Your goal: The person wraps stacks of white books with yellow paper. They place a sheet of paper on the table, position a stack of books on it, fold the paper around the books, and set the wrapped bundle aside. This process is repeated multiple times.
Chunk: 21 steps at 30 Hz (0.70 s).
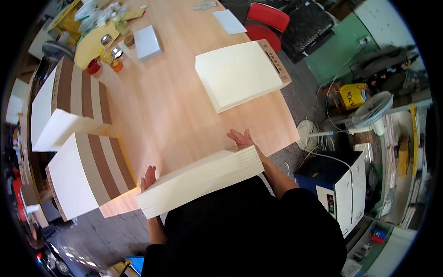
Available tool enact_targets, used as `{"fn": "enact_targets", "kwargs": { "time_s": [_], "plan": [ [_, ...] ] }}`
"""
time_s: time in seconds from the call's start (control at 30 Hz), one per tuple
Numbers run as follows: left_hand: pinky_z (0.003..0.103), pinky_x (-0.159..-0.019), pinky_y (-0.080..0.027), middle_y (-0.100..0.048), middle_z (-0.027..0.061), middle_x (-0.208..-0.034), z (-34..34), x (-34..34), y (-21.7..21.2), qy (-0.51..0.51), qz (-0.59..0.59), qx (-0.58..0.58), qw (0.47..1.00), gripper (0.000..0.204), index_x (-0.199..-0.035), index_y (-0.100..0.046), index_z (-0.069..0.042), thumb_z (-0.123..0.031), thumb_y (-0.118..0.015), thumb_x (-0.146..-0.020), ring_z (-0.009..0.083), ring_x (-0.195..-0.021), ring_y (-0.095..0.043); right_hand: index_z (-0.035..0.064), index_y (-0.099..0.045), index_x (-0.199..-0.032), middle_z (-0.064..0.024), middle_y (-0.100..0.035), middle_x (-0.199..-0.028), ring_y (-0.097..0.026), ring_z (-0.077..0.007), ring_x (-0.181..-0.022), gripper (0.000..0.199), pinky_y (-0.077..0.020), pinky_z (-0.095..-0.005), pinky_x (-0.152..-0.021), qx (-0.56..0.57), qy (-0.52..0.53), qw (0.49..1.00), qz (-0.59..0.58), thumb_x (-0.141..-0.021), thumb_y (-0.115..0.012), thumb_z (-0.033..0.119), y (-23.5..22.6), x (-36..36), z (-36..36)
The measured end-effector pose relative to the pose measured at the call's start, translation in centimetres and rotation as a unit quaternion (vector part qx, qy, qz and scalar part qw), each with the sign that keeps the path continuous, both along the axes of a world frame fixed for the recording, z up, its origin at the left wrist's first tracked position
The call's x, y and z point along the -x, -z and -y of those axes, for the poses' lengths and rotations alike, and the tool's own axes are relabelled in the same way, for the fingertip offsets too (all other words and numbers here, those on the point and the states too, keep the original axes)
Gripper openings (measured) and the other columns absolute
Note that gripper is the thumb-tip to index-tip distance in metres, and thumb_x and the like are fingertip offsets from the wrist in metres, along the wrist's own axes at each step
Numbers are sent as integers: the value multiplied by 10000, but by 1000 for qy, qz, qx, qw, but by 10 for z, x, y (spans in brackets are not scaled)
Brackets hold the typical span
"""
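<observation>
A thick stack of cream paper sheets (198,182) stands on its long edge in front of my body, at the near edge of the table. My left hand (148,178) is at its left end, fingers stretched upward and the palm partly hidden by the paper. At the right end, my right hand (241,139) lies against the stack with its fingers spread and pointing away. Neither hand has its fingers wrapped around the paper. Farther right on the table lies another cream paper stack (237,74), with a brown printed strip along its right side.
Two tall piles with brown and cream bands, a far pile (80,99) and a near pile (99,173), stand at left. Beyond are a white block (147,41), jars and bottles (110,54). A red chair (265,27) and a fan (373,110) stand right of the wooden table (170,106).
</observation>
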<state>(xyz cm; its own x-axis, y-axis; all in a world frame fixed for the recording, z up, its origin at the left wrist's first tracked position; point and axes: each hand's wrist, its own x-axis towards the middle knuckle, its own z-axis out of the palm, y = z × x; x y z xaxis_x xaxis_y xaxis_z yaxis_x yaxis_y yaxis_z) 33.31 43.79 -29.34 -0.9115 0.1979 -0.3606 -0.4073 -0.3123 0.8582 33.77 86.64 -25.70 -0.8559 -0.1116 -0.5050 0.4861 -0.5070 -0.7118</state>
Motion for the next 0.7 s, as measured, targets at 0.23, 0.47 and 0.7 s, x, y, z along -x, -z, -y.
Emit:
{"fn": "enact_targets", "kwargs": {
  "time_s": [0.23,0.47,0.7],
  "plan": [
    [427,-1160,-248,-383,152,-1531,-7,-10,-14,-12,41,-33,999,647,-1474,-399,-43,-514,-306,-1040,257,-1405,-353,49,-293,-1517,-146,-340,-1553,-238,-275,-1470,799,-119,-452,-1201,-137,87,946,-281,-1007,-81,627,-122,-7,-5],
    [394,-1092,-393,-467,206,-1438,27,-35,6,-135,-19,225,965,499,-1386,-465,5,-302,-545,-1001,274,-1312,-478,43,-598,-1283,-154,-624,-1271,-617,-236,-1156,418,-506,-331,-926,-526,-38,833,-168,-872,-542,0,-101,-70,-60],
    [418,-1145,-309,-236,204,-1585,37,-77,-18,134,-233,523,809,682,-1516,-303,-44,-227,-619,-940,337,-1431,-314,60,-591,-1277,-119,-626,-1263,-624,-248,-1117,507,-517,-327,-866,-504,46,835,-217,-778,-600,-31,-113,-100,0]
  ]
}}
